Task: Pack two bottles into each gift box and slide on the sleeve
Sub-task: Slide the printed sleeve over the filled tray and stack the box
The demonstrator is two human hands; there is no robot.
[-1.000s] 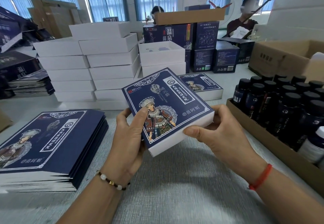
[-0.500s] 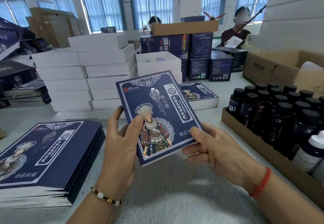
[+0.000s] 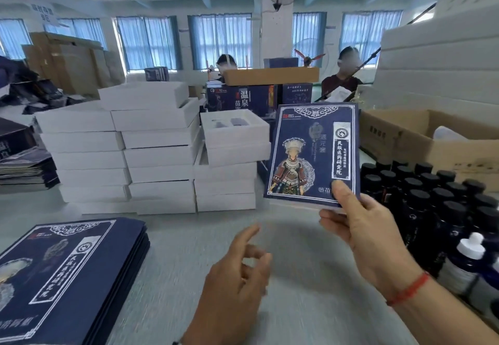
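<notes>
right grip [image 3: 361,232] pinches sleeved gift box [image 3: 313,155] bottom corner, box upright above; left grip [image 3: 243,263] loose, empty.

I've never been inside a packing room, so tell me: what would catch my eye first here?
Probably the navy sleeved gift box with a costumed figure printed on it, held upright right of centre by the right hand, while the left hand hovers open below it. Behind stand stacks of white boxes, and at far right a cardboard tray crowded with dark bottles.

Matt printed card sleeve [image 3: 310,155], corrugated carton [image 3: 405,139]
</notes>
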